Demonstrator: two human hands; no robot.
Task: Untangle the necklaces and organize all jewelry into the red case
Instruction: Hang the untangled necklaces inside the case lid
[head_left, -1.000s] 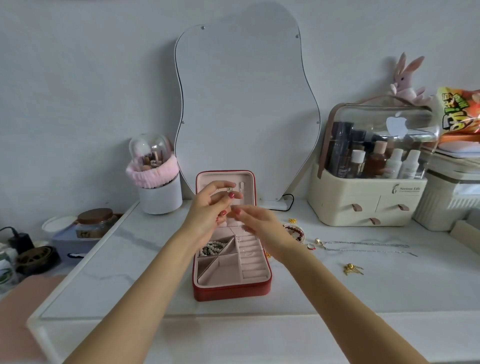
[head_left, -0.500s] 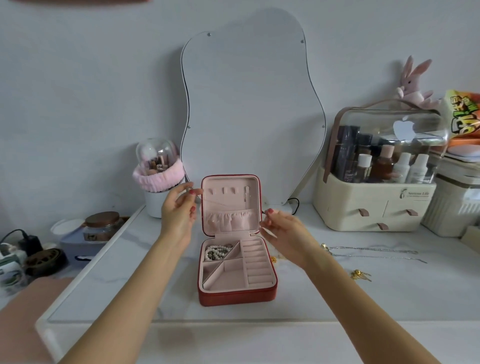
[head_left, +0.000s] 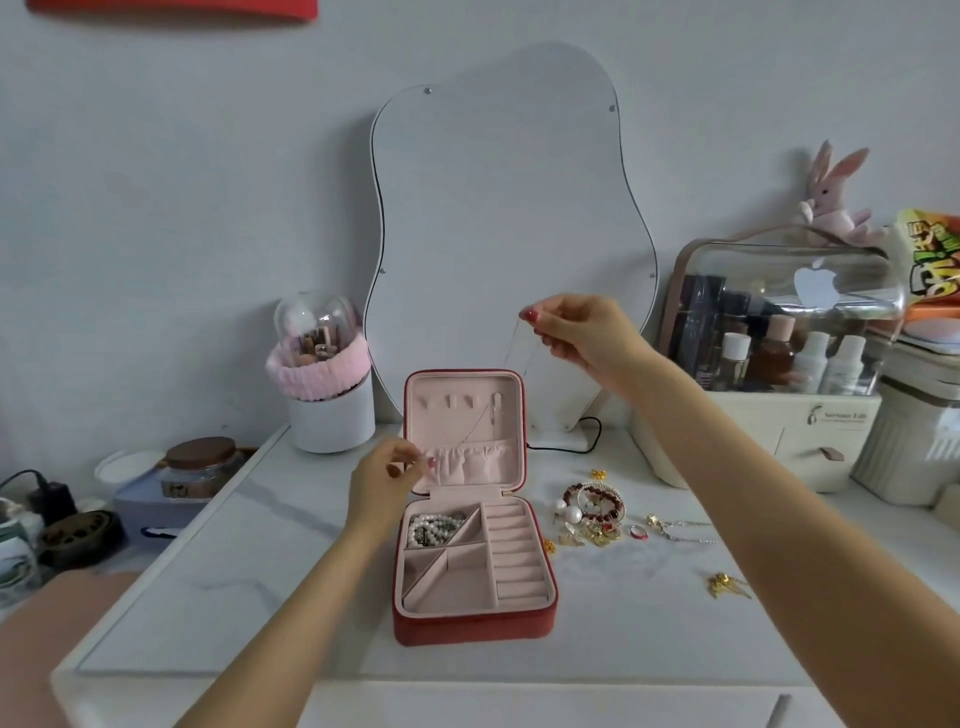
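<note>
The red case (head_left: 470, 626) stands open on the white table, its pink lid upright. A pearl necklace (head_left: 434, 527) lies in its back left compartment. My right hand (head_left: 576, 332) is raised above the lid and pinches one end of a thin silver chain (head_left: 511, 348). The chain runs down across the lid to my left hand (head_left: 387, 478), which pinches its other end beside the lid's left edge. Right of the case lies a pile of jewelry (head_left: 592, 514) with a red bead bracelet, pearls and gold pieces. A silver necklace (head_left: 680, 530) and a gold piece (head_left: 724, 584) lie further right.
A wavy mirror (head_left: 498, 234) leans on the wall behind the case. A brush holder (head_left: 330, 410) with a pink band stands at back left. A cosmetics organizer (head_left: 779, 364) fills the back right. A jar (head_left: 200, 467) and small items sit off the table's left edge.
My right hand has risen high above the lid, drawing the chain taut. My left hand has dropped to the lid's lower left edge. The jewelry pile is now uncovered.
</note>
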